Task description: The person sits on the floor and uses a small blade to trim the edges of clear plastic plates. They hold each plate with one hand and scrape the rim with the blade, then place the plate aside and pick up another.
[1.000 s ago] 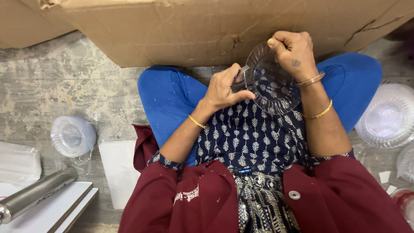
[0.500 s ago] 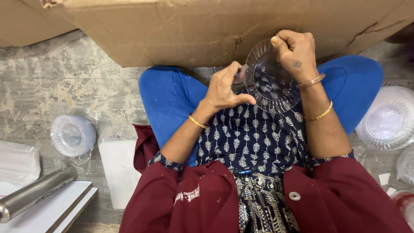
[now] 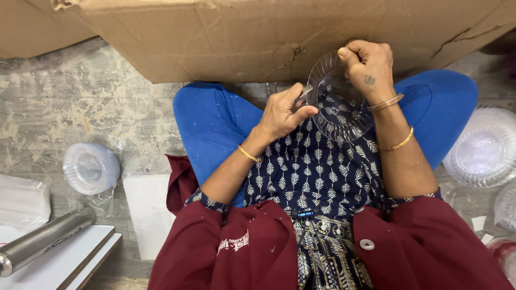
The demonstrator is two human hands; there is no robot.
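Clear plastic plate [image 3: 339,104] is up over my lap, right hand [image 3: 368,67] clamped on its rim, left hand [image 3: 282,113] pinching a small blade [image 3: 304,93] at the edge, and a slip could crack it.

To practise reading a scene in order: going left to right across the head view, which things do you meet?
Metal cylinder → bagged stack of clear lids → left hand → clear ribbed plate → right hand → stack of clear plates.
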